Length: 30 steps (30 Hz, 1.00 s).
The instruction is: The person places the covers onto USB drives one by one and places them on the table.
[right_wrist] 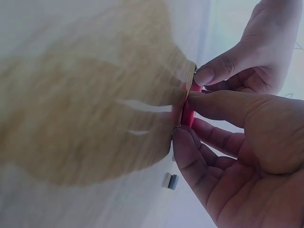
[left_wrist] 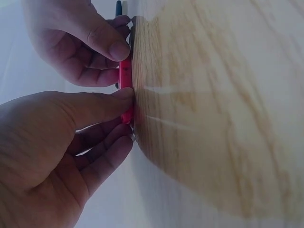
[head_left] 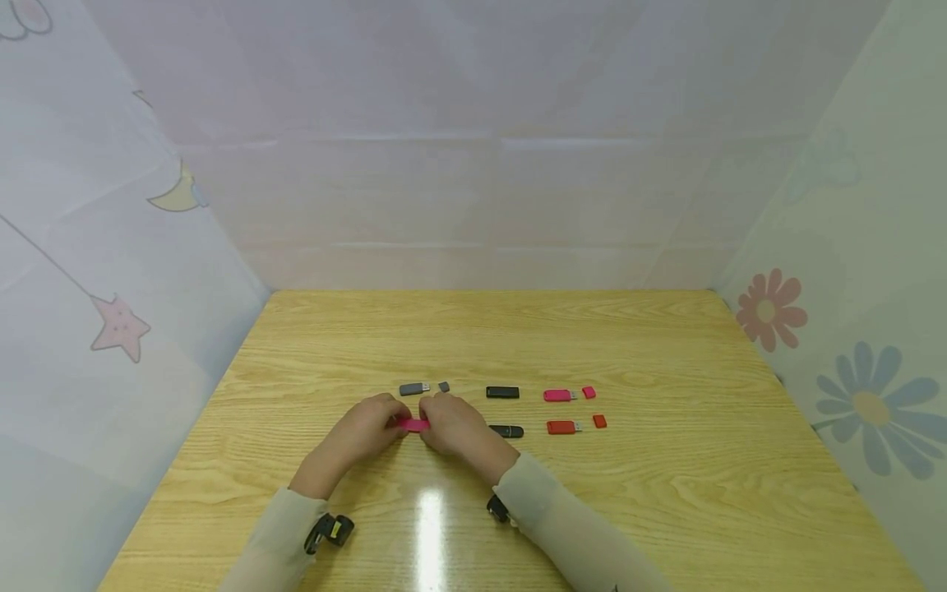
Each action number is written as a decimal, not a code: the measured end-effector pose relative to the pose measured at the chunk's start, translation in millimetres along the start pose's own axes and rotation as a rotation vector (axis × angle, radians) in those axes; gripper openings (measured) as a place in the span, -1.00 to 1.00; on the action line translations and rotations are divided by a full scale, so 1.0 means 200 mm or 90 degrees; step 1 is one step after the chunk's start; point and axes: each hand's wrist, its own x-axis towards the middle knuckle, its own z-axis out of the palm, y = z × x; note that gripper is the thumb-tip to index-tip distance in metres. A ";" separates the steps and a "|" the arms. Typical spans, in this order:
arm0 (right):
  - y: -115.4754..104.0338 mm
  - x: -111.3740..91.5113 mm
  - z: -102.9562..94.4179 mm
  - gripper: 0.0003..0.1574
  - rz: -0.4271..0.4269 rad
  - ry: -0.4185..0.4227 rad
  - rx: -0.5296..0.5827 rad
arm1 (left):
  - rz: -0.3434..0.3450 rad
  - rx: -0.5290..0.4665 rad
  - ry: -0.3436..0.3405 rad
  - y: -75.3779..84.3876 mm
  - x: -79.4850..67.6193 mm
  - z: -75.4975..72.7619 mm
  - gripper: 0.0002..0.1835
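Note:
Both hands meet over a pink USB stick [head_left: 413, 425] low at the wooden table, left of the middle. My left hand [head_left: 370, 423] pinches its left end between thumb and fingers. At the other end, my right hand [head_left: 453, 421] grips it, thumb on the near side. In the left wrist view a stretch of the pink stick [left_wrist: 125, 76] shows between the two thumbs, with no metal plug visible. Fingers cover both its ends. Just right of the right hand lies a black USB stick [head_left: 507, 431], partly hidden behind the wrist.
Behind the hands lies a grey USB stick [head_left: 414, 389] with its grey cap [head_left: 444, 386] apart. Farther right are another black stick [head_left: 502, 392], an uncapped pink stick [head_left: 558, 395] beside its cap [head_left: 588, 392], and an uncapped red stick [head_left: 562, 427] beside its cap [head_left: 600, 421].

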 end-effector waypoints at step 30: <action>0.15 -0.03 -0.16 -0.61 0.048 0.016 0.046 | -0.066 -0.042 0.020 -0.02 0.04 -0.05 -0.80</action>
